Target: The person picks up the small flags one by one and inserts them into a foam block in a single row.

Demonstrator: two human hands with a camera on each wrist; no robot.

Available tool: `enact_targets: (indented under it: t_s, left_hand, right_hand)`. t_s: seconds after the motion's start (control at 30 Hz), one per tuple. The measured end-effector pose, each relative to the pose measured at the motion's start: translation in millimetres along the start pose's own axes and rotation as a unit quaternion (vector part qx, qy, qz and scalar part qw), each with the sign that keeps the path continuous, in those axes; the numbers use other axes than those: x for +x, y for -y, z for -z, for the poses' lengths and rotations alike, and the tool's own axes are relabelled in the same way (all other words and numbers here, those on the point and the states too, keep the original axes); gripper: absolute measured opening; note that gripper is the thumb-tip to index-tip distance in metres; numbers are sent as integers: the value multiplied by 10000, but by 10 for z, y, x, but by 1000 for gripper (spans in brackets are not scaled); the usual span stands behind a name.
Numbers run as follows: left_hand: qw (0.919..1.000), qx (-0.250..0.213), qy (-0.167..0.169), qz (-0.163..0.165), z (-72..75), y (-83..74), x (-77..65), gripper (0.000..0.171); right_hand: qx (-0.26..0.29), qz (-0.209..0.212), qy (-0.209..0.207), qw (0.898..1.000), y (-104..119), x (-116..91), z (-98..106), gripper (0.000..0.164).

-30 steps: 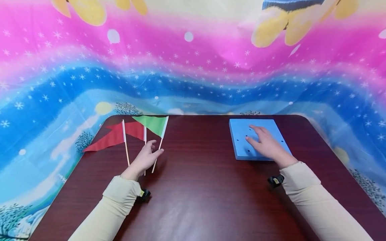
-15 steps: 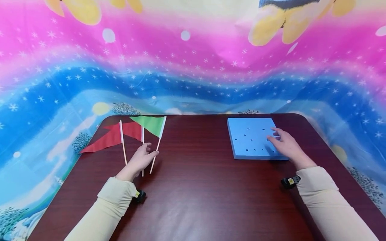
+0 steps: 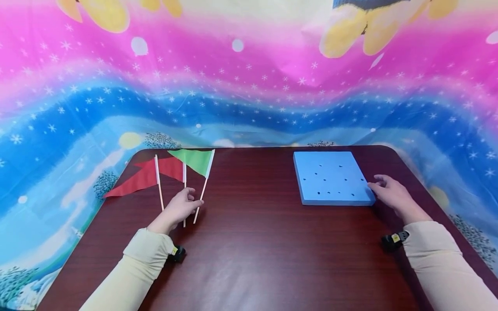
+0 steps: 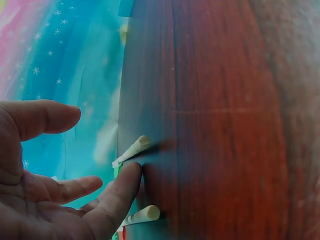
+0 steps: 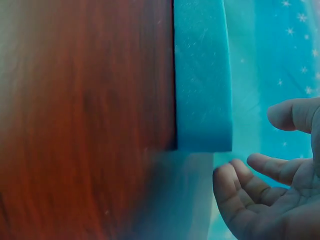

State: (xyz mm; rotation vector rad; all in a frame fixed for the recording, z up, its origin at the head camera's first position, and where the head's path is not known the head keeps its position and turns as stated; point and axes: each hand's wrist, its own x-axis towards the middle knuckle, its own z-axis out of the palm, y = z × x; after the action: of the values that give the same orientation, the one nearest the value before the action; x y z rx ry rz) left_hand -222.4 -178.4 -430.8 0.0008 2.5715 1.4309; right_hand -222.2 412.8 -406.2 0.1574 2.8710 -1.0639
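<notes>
My left hand (image 3: 178, 210) hovers over the lower sticks of three small flags lying on the table. Its thumb and fingers are spread apart around the stick of the green flag (image 3: 196, 161), holding nothing. A red flag (image 3: 134, 182) lies farthest left, with another red flag (image 3: 172, 167) between it and the green one. In the left wrist view, a fingertip is right at a stick end (image 4: 136, 147). My right hand (image 3: 396, 198), relaxed and empty, is at the right edge of a blue board (image 3: 334, 186) with several small holes in its top.
The dark wood-grain table (image 3: 249, 242) carries the flags at left and the board at right, both toward its far edge. A patterned cloth backdrop (image 3: 249, 86) rises behind and along the sides. A small black camera (image 3: 394, 242) sits at the right wrist.
My right hand has moved rightward from above the blue board to beside its right edge, uncovering the holes. My left hand has dipped slightly toward the sticks. Flags and board stay put.
</notes>
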Motion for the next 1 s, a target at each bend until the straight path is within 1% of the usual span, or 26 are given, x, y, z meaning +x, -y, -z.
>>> enact_targets:
  t_s: [0.13,0.23,0.37,0.43,0.5,0.6,0.7,0.73,0.87,1.0]
  left_hand:
    - [9992,-345,70,168,7,20,6,57]
    - [9980,-568,76,264,25,0,51,55]
    - [9976,-673,32,185,40,-72,152,54]
    - [9979,-636,39,153,30,-102,193,54]
    - [9988,-454,60,159,13,-112,215,56]
    - [9998,28,38,198,-9,-105,208,59]
    - [9983,563,-38,171,-18,-88,184,60]
    - [9976,671,-58,155,-19,-83,177,59]
    - [9947,1015,-124,109,-25,-59,166,52]
    - [9919,1252,-192,74,-35,-26,187,36]
  right_hand:
    - [251,-102,266,9993,-75,-3,-15,71]
    - [363,-150,413,9984,-119,4,-18,71]
    - [533,-140,479,9973,-183,26,4,70]
    - [588,-138,485,9970,-213,33,21,69]
    - [641,-138,502,9966,-236,36,28,68]
    - [762,-143,590,9952,-256,39,11,68]
    - [880,-117,657,9939,-262,42,-25,68]
    - [907,-115,665,9936,-262,42,-37,68]
    - [964,-85,701,9928,-270,45,-73,67]
    - [985,-66,728,9924,-282,49,-103,67]
